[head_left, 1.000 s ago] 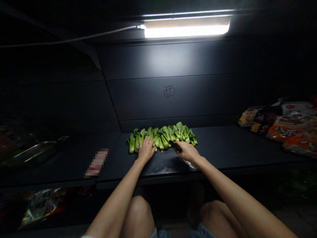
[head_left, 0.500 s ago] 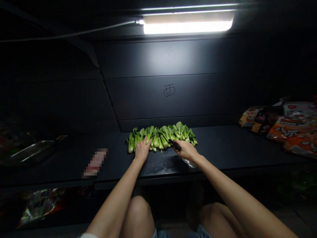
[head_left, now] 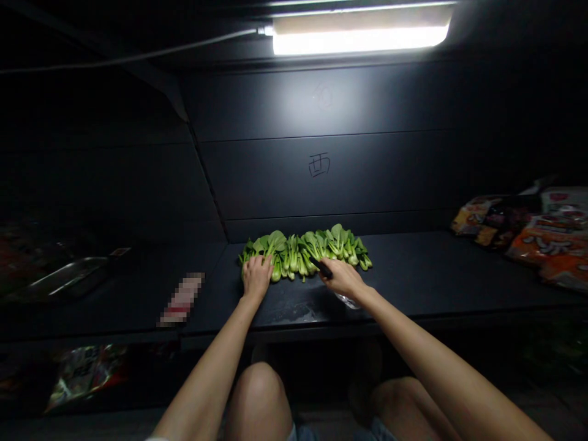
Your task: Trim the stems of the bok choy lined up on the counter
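Lying under left fingers (head_left: 257, 264): greens (head_left: 293, 260)

Glossy, smooth leafy greens (head_left: 313, 245), matt dark shelf (head_left: 413, 263), satiny back panel (head_left: 257, 174); shiny metal tray (head_left: 76, 269), glossy plastic packets (head_left: 546, 242).

Glaring tube lamp (head_left: 361, 38) overhead, dark surroundings, edges blurred and stretched

1 head camera looks forward and down.
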Motion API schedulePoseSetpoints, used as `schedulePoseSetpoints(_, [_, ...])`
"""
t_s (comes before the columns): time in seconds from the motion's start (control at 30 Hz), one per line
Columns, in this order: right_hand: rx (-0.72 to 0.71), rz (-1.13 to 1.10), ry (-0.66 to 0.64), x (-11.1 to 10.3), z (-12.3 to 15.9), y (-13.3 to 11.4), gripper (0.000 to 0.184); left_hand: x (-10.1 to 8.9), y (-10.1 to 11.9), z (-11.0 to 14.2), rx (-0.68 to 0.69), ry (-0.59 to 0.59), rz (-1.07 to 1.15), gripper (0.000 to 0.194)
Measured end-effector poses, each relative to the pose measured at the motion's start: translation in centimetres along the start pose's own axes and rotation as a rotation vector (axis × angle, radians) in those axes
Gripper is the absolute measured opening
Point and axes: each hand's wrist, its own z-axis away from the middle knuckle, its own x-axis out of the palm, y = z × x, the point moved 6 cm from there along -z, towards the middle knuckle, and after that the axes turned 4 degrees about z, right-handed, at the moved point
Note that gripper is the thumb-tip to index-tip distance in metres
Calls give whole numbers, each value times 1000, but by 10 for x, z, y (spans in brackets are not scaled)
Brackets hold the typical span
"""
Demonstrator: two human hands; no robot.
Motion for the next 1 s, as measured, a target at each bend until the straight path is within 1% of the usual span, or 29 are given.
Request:
schedulePoseSetpoints(0.1, [-15,-17,45,-3,-2,-7,32,3,-6,2,-31,24,29,39])
schedulePoseSetpoints(0.17, [-28,-14,18,-2,-3,-12,30,9,-10,1,-48,9,60,42])
schedulePoseSetpoints(0.27, [-28,3,-57,1,-5,-18,27,16,-14,-1,-62,-18,102,43])
schedulePoseSetpoints(0.4, [-32,5,-66,0,-6,-23,30,16,-18,-3,-63,2,150,41])
schedulePoseSetpoints(0.5, [-51,34,-79,0,-5,-25,30,16,-19,-1,-63,1,170,44])
schedulePoseSetpoints(0.7, [-48,84,-97,0,-3,-26,27,16,-17,2,-37,-24,176,48])
schedulePoseSetpoints(0.87, [-54,42,-62,2,-3,-20,30,13,-16,3,-50,-67,148,48])
schedulePoseSetpoints(0.93, [-32,27,-47,2,-2,-15,32,9,-13,4,-63,-62,120,48])
schedulePoseSetpoints(1.0, [-11,26,-49,3,-1,-11,33,5,-7,6,-58,-32,96,48])
